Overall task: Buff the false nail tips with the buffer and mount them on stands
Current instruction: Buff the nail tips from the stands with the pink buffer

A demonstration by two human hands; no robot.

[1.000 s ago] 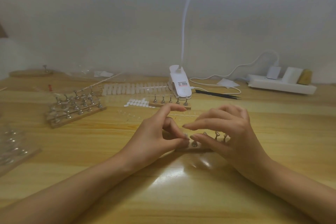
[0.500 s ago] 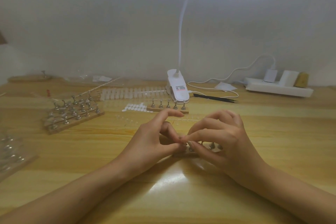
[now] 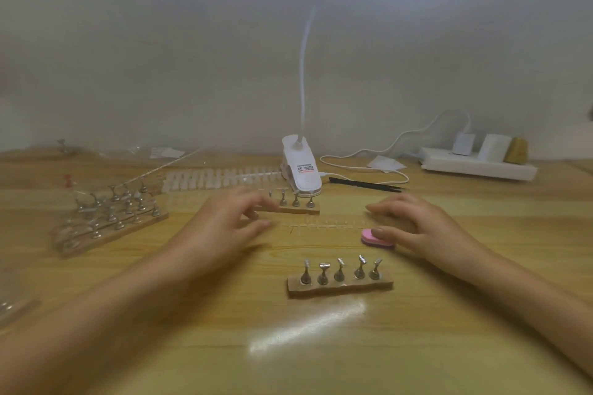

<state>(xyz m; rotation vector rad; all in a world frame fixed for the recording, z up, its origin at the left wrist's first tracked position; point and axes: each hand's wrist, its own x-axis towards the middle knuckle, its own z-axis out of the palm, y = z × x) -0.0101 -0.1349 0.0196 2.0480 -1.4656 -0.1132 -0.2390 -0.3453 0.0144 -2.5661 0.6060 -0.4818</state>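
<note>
Fetching step, I judge. The right hand (image 3: pixel 417 229) lies open, thumb on the pink buffer (image 3: pixel 372 238) at 3 o'clock. The blurred left hand (image 3: pixel 224 223), grip unclear, nears the far stand (image 3: pixel 298 209) at 12. Next: grip the buffer securely.

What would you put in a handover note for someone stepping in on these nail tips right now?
Left hand: open, blurred, beside the far wooden strip of metal stands, holding nothing.
Right hand: open, thumb on the pink oval buffer.
Near wooden strip of five metal stands lies in front, untouched; whether tips are mounted is too blurred to tell.
Left to do: buff and mount tips from the clear strip of nail tips between the hands.
</note>
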